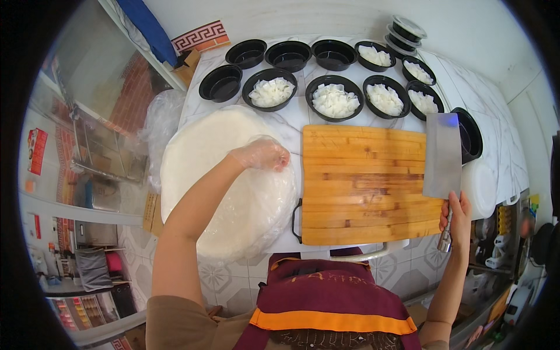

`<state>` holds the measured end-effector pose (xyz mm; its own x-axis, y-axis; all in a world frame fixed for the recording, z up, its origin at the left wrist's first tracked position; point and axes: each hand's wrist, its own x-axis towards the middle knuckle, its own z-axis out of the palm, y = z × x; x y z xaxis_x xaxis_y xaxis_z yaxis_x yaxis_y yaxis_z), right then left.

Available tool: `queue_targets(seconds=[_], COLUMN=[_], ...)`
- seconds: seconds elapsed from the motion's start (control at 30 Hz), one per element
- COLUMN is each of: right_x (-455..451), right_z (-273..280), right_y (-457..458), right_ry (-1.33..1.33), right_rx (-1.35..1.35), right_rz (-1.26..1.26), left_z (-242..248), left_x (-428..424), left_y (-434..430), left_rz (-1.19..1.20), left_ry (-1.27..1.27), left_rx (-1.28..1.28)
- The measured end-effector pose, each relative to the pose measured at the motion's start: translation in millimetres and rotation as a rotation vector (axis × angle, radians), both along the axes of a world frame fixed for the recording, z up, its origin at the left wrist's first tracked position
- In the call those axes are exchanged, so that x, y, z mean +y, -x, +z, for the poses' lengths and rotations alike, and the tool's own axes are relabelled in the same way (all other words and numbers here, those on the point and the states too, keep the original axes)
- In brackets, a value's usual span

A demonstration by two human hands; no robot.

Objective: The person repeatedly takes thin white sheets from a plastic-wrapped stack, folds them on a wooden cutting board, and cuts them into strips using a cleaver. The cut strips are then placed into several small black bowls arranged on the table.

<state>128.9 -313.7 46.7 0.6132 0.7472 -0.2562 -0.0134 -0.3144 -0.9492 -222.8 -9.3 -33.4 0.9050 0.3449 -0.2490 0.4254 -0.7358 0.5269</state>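
Note:
My left hand point(264, 155), in a clear plastic glove, is curled over the right side of a large round stack of white sheets point(210, 148). Clear plastic film point(267, 210) covers the stack's lower right part; whether my fingers grip the film cannot be made out. My right hand point(457, 216) grasps the metal handle of a broad cleaver point(442, 157), its blade pointing away from me over the right edge of a bamboo cutting board point(363, 188). That board lies between my hands, with a dark handle loop point(297, 221) on its left side.
Black plastic bowls with white noodle strips point(335, 101) stand behind the board. Other black bowls point(246, 54) show bare insides. Lidded bowls point(407, 35) are stacked at the back right. A white round tub point(479, 188) sits beside the cleaver. Crumpled plastic point(164, 122) hangs at the left edge.

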Motion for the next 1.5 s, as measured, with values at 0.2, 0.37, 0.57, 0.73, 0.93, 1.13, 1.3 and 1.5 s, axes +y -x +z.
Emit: queue_targets(seconds=[0.2,0.37,0.57,0.73,0.93,1.13,1.3,1.5], right_x=[0.0,1.6,4.5,4.2,1.0,-3.0,-4.1,-4.9], right_z=[-0.3,-3.8,-4.2,-11.2,-9.5,-12.3,-10.9,-8.5], right_y=[0.9,-0.9,0.9,-4.3,-1.6,-1.1,-0.5,1.7], right_ry=[0.008,0.002,0.017,0.022,0.029,0.038,0.039,0.028], right_rx=[0.001,0.004,-0.004,0.004,0.002,0.015,0.025,0.013], right_rz=[-0.004,0.012,0.039,0.069,0.084,0.066,0.059,0.053], left_z=[3.9,-5.7,-3.9,-9.8,-7.7,-4.1,4.0,0.2], left_x=[1.1,-4.1,-14.4,-12.0,-12.5,-10.4,-12.7,-17.9], left_y=[2.4,13.6,12.2,12.5,9.0,7.7,4.6,8.1], left_rz=[-0.029,0.057,0.205,0.069,0.034,0.026,-0.075,0.099], left_ry=[-0.047,0.029,0.089,-0.065,-0.109,-0.010,-0.162,-0.325], left_rx=[0.115,-0.116,-0.106,-0.134,-0.075,0.000,0.084,0.203])
